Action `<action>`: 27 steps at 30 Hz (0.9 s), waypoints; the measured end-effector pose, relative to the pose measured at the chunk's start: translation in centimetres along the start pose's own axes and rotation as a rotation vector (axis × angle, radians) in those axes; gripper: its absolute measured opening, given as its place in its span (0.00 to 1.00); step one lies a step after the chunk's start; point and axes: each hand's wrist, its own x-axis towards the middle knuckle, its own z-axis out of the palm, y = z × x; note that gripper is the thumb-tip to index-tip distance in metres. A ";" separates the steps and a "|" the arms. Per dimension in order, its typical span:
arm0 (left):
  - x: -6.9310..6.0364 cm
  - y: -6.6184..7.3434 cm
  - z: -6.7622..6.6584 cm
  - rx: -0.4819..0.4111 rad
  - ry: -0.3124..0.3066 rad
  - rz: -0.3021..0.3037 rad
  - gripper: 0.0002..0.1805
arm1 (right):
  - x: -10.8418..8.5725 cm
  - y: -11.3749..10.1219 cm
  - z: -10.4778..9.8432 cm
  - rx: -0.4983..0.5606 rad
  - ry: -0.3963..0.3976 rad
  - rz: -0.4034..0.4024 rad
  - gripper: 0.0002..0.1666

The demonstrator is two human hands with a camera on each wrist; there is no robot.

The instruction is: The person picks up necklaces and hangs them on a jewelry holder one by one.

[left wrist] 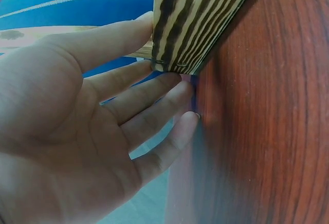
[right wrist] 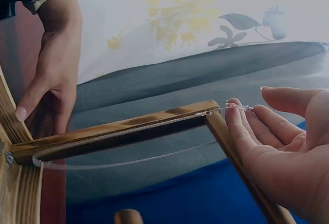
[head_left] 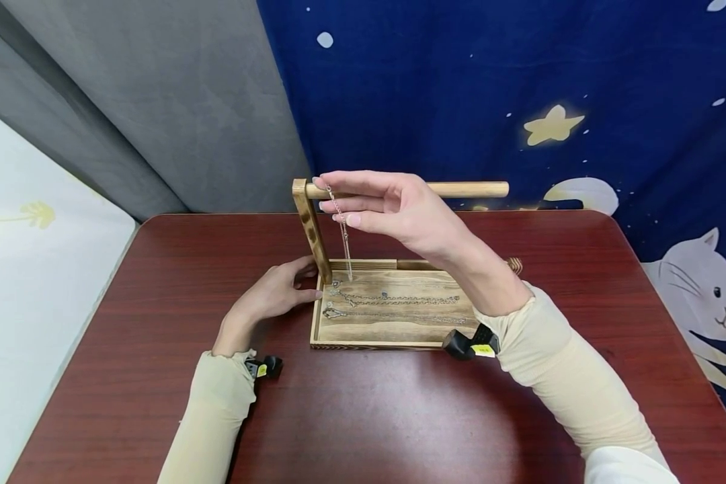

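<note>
My right hand (head_left: 393, 205) is raised by the post end of a wooden bar (head_left: 468, 189). A thin silver necklace (head_left: 345, 235) runs across its fingertips and hangs down towards the tray. In the right wrist view the thumb stands apart from the fingers, and the necklace (right wrist: 139, 126) dangles as a long loop beside the post; whether it passes over the bar, I cannot tell. My left hand (head_left: 278, 289), fingers fairly straight, touches the left side of the wooden tray (head_left: 393, 339), at the foot of the post (head_left: 312, 232). Up close, the left hand (left wrist: 103, 106) has its thumb and fingertips against striped wood.
More silver necklaces (head_left: 399, 300) lie stretched out in the tray, their pendants towards the left. Tray and bar stand on a reddish-brown table (head_left: 369, 410). Behind hang a grey curtain (head_left: 187, 101) and a blue starry curtain (head_left: 435, 87). The bar's right end is free.
</note>
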 end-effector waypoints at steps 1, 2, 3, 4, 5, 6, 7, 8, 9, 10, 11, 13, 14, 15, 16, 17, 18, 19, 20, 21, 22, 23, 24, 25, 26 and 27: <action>0.0 0.0 0.0 -0.002 -0.001 -0.001 0.35 | -0.1 0.1 0.0 -0.001 0.004 0.011 0.29; 0.0 0.0 0.0 -0.003 -0.001 -0.001 0.35 | -0.1 0.2 0.0 -0.001 0.009 0.021 0.28; 0.0 0.1 0.0 -0.004 -0.001 -0.001 0.36 | -0.2 0.2 -0.1 -0.001 0.015 0.031 0.28; 0.0 0.1 0.0 -0.007 -0.002 -0.001 0.36 | -0.2 0.3 -0.1 -0.001 0.018 0.039 0.28; 0.0 0.1 0.0 -0.009 -0.002 0.000 0.36 | -0.2 0.3 -0.1 0.001 0.021 0.047 0.28; 0.0 0.1 0.0 -0.010 -0.001 0.000 0.35 | -0.3 0.4 -0.2 0.002 0.020 0.053 0.27; 0.0 0.1 0.0 -0.011 0.000 0.001 0.35 | -0.3 0.4 -0.2 0.001 0.019 0.057 0.27; 0.0 0.1 0.0 -0.012 0.001 0.003 0.35 | -0.3 0.4 -0.2 0.000 0.017 0.064 0.27; 0.0 0.1 0.0 -0.012 0.001 0.004 0.35 | -0.4 0.5 -0.2 0.001 0.014 0.072 0.27; 0.0 0.2 0.0 -0.013 0.002 0.006 0.35 | -0.4 0.5 -0.2 0.002 0.011 0.078 0.27; 0.0 0.2 0.0 -0.014 0.004 0.008 0.35 | -0.5 0.6 -0.2 0.005 0.007 0.083 0.28; 0.0 0.2 -0.1 -0.016 0.006 0.010 0.35 | -0.5 0.7 -0.2 0.011 -0.001 0.091 0.28; 0.0 0.2 -0.1 -0.016 0.006 0.010 0.35 | -0.5 0.8 -0.2 0.015 -0.004 0.093 0.28; 0.0 0.2 -0.1 -0.016 0.005 0.008 0.35 | -0.5 0.9 -0.2 0.018 -0.008 0.094 0.28; -0.1 0.2 -0.1 -0.016 0.004 0.007 0.35 | -0.5 1.0 -0.2 0.020 -0.012 0.094 0.28; -0.1 0.2 -0.1 -0.015 0.003 0.005 0.35 | -0.5 1.1 -0.2 0.020 -0.016 0.094 0.27; -0.1 0.1 -0.1 -0.015 0.002 0.003 0.36 | -0.5 1.2 -0.2 0.015 -0.017 0.096 0.27; -0.1 0.1 -0.1 -0.014 0.001 0.001 0.36 | -0.5 1.3 -0.2 0.007 -0.019 0.099 0.27; -0.1 0.1 -0.1 -0.013 0.000 0.001 0.36 | -0.5 1.4 -0.3 0.002 -0.020 0.103 0.27; -0.1 0.1 -0.1 -0.012 0.000 0.001 0.36 | -0.6 1.5 -0.3 -0.005 -0.021 0.109 0.26; -0.1 0.0 -0.1 -0.011 0.001 0.002 0.36 | -0.6 1.6 -0.3 -0.007 -0.022 0.113 0.26; -0.1 0.0 -0.1 -0.010 0.003 0.004 0.36 | -0.6 1.6 -0.3 -0.008 -0.024 0.119 0.26; 0.0 0.0 -0.1 -0.010 0.004 0.005 0.36 | -0.6 1.7 -0.4 -0.009 -0.024 0.125 0.26; 0.0 0.0 -0.1 -0.009 0.004 0.006 0.36 | -0.6 1.7 -0.4 -0.010 -0.026 0.130 0.26; 0.0 -0.1 0.0 -0.009 0.005 0.008 0.36 | -0.6 1.7 -0.4 -0.009 -0.026 0.136 0.25; 0.0 -0.1 0.0 -0.010 0.006 0.008 0.36 | -0.6 1.8 -0.4 -0.010 -0.027 0.139 0.25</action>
